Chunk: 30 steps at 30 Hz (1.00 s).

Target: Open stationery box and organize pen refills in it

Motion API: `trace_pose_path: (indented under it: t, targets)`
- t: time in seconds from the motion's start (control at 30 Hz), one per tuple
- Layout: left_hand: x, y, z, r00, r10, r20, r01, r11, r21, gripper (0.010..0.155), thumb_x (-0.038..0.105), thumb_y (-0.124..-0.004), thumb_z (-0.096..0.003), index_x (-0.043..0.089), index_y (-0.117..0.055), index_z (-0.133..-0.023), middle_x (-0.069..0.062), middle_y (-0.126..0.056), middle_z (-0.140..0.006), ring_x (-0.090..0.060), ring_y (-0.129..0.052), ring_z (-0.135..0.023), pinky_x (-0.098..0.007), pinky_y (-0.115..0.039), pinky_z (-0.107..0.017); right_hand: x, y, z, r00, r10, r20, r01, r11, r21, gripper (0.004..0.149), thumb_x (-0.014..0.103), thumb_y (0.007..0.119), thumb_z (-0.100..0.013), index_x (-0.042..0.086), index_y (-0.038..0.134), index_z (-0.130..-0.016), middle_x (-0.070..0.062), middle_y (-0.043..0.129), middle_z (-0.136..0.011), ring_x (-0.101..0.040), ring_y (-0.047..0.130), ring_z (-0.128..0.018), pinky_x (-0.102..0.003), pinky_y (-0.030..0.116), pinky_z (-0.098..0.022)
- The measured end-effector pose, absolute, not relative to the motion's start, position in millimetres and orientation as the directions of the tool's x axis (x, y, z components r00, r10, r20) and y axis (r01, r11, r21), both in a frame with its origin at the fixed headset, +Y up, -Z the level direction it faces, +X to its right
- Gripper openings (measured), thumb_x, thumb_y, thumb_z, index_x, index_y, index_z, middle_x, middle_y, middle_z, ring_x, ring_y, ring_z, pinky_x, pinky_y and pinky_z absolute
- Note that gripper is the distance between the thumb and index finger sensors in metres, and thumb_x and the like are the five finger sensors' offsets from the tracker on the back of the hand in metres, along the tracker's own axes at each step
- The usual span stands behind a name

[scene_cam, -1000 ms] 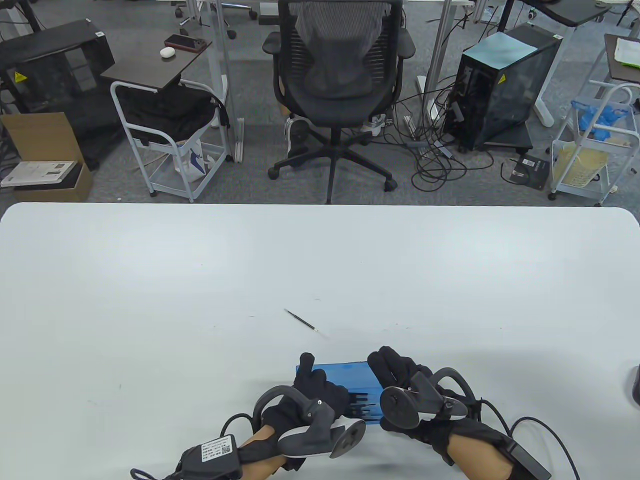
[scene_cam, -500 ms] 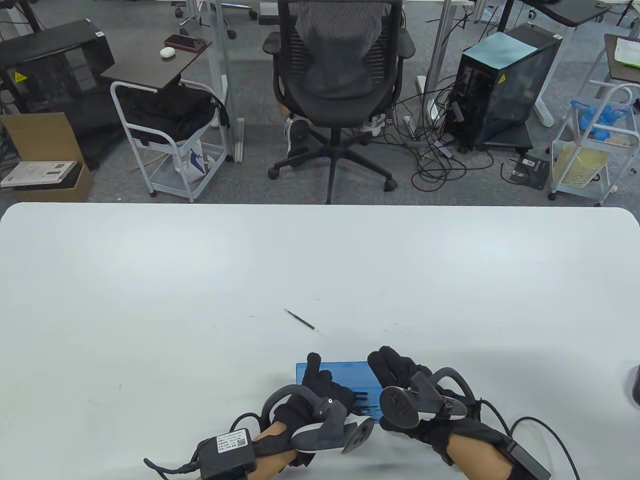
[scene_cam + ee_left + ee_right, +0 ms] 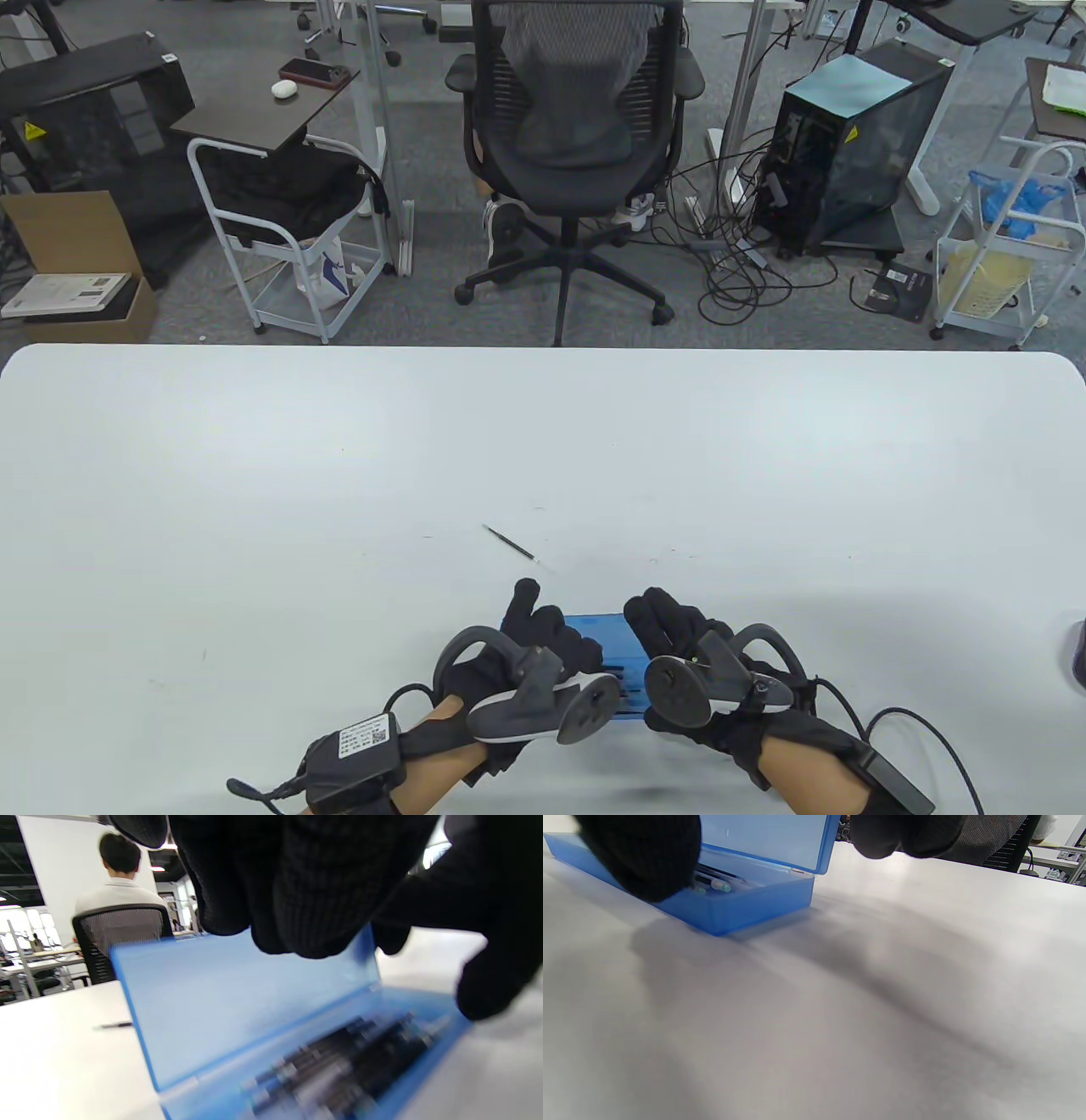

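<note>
The blue stationery box [image 3: 607, 649] is set at the near edge of the white table [image 3: 339, 475], its lid [image 3: 237, 997] raised steeply and pen refills [image 3: 339, 1065] laid in the tray. The lid's top edge is gripped by the curled fingers of the left hand [image 3: 543, 637]. The box's right end is held by the right hand [image 3: 679, 632], thumb on the tray. One loose refill [image 3: 509, 542] is seen just beyond the box.

Both hands hide most of the stationery box [image 3: 604, 638]; its pen refills [image 3: 339, 1065] are blurred.
</note>
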<state>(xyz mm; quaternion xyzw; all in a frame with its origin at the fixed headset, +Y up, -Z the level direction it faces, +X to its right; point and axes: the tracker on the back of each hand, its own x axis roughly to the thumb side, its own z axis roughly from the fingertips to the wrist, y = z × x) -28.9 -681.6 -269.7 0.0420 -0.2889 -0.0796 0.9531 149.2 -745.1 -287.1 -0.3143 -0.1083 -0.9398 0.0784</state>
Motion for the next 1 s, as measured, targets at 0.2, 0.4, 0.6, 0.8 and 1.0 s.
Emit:
trace_pose_path:
  t: [0.2,0.4,0.6,0.8,1.0]
  targets:
    - [-45,-662,-305,0.883,-0.184,0.432,0.127,0.979,0.157,0.050,0.029,-0.093,-0.0475,0.032,-0.080,-0.095,0.010,-0.096,-0.090,-0.020,-0.089,-0.098,-0.064,-0.046,-0.088,149,-745,-287,-0.790,-0.083,0.607,0.218,-0.964,0.152,0.120,0.054,0.081,-0.044,0.005,-0.009,-0.107,-0.035,0.004,-0.116,-0.058,0.051,-0.104,-0.065,0.057,-0.072]
    - [-51,-674,-346,0.915,-0.210,0.345,0.175,0.976,0.130,0.053,0.029,-0.094,-0.0474,0.034,-0.078,-0.097,0.012,-0.093,-0.095,-0.019,-0.085,-0.102,-0.063,-0.043,-0.089,149,-745,-287,-0.791,-0.082,0.606,0.218,-0.964,0.154,0.120,0.054,0.081,-0.044,0.005,-0.009,-0.107,-0.035,0.004,-0.116,-0.058,0.051,-0.104,-0.065,0.057,-0.073]
    - [-51,-704,-381,0.916,-0.218,0.336,0.207,0.976,0.069,0.057,0.030,-0.095,-0.0464,0.037,-0.075,-0.099,0.015,-0.088,-0.100,-0.017,-0.080,-0.107,-0.057,-0.043,-0.092,149,-745,-287,-0.791,-0.075,0.607,0.213,-0.964,0.158,0.120,0.053,0.081,-0.044,0.005,-0.009,-0.107,-0.034,0.003,-0.116,-0.058,0.051,-0.104,-0.065,0.057,-0.073]
    - [-50,-731,-401,0.889,-0.280,0.363,0.279,0.959,0.057,0.057,0.030,-0.096,-0.0456,0.040,-0.075,-0.098,0.017,-0.089,-0.099,-0.013,-0.080,-0.107,-0.055,-0.042,-0.093,150,-745,-288,-0.790,-0.068,0.609,0.209,-0.964,0.163,0.120,0.053,0.081,-0.044,0.005,-0.009,-0.107,-0.034,0.003,-0.116,-0.058,0.051,-0.104,-0.065,0.057,-0.073]
    - [-50,-743,-412,0.867,-0.307,0.392,0.300,0.950,0.082,0.058,0.030,-0.097,-0.0449,0.041,-0.075,-0.097,0.019,-0.088,-0.099,-0.011,-0.079,-0.107,-0.052,-0.043,-0.093,150,-746,-288,-0.789,-0.065,0.611,0.207,-0.964,0.165,0.119,0.053,0.081,-0.045,0.005,-0.009,-0.107,-0.034,0.003,-0.116,-0.058,0.051,-0.104,-0.065,0.057,-0.073]
